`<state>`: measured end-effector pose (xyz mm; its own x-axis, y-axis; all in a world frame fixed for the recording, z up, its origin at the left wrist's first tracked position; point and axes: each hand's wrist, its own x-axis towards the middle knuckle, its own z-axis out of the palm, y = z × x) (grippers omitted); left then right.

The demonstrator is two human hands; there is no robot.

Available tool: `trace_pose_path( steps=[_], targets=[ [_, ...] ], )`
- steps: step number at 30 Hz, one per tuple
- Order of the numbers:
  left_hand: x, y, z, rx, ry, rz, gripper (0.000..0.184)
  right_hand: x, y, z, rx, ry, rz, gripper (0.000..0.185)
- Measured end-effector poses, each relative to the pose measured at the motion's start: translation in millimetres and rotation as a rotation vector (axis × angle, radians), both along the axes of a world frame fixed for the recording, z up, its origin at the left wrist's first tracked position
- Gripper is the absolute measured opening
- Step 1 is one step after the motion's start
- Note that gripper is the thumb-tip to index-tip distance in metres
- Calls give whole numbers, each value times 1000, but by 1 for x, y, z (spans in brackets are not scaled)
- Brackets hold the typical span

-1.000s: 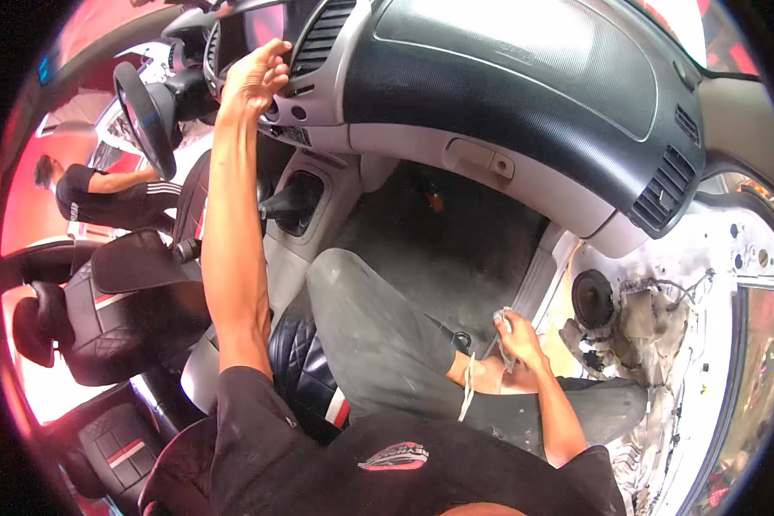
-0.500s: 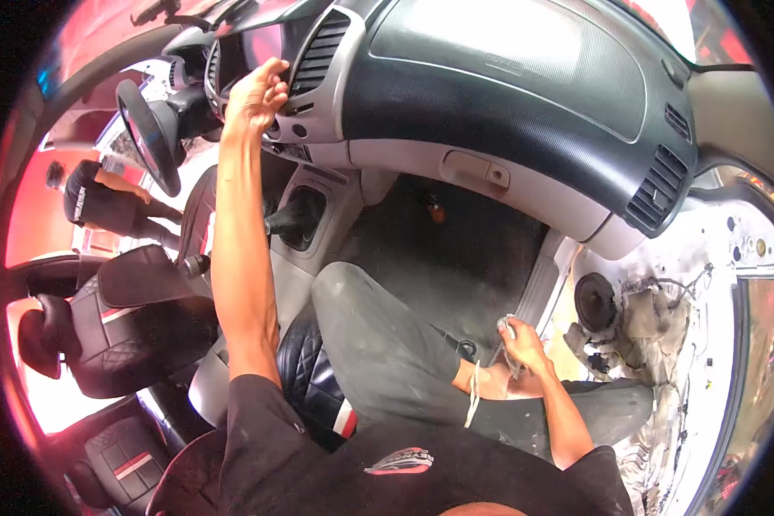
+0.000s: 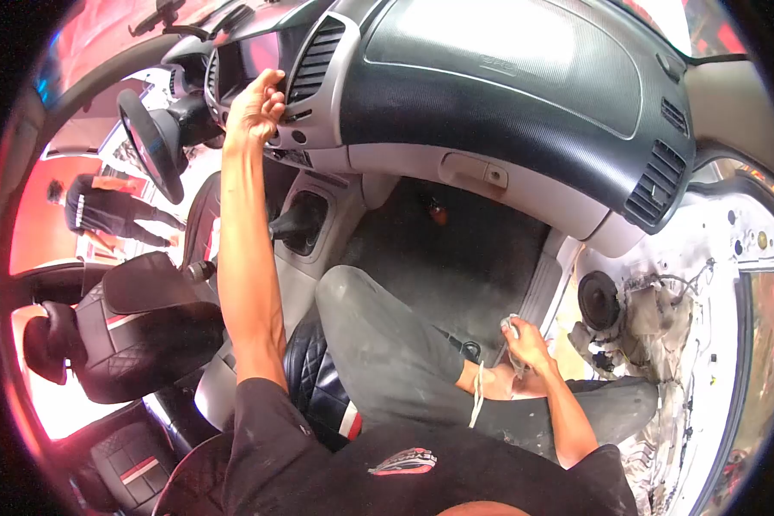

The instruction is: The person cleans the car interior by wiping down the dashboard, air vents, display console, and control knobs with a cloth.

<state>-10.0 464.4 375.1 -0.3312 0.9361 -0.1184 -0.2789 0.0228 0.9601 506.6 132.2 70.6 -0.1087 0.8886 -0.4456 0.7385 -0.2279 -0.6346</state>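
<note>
My left hand (image 3: 256,110) is raised at the centre of the dashboard, beside the air vent (image 3: 318,60) and the screen (image 3: 261,53). Its fingers are curled in, and what they hold, if anything, is hidden. Low on the right, my right hand (image 3: 526,346) is closed around a crumpled greyish cloth (image 3: 512,328), close to my bent leg. A pale cord (image 3: 478,397) hangs by my ankle. Under the dashboard lies the dark floor mat (image 3: 439,258).
The gear lever (image 3: 294,224) stands between the seats, with the steering wheel (image 3: 150,146) beyond. A stripped door with a speaker (image 3: 598,300) is at the right. Another person (image 3: 103,208) stands outside at the far left. The glove box latch (image 3: 495,175) faces me.
The view has shifted slightly. My left hand stays by the vent and screen, a little lower in view. My right hand still grips the cloth. The person outside has changed posture.
</note>
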Motion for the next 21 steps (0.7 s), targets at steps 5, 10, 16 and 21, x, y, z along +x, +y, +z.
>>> trace_pose_path(
  steps=[5,10,16,21],
  targets=[
    [12,-2,10,11,-8,-19,17,-5,5,23,-83,-21,11,46],
    [10,9,11,3,-26,26,24,-3,6,9,-48,10,20,46],
    [22,-5,13,-35,5,67,25,0,-3,-8,112,17,17,44],
    [19,-11,6,10,43,40,23,-1,3,9,-34,-16,38,46]
  ],
)
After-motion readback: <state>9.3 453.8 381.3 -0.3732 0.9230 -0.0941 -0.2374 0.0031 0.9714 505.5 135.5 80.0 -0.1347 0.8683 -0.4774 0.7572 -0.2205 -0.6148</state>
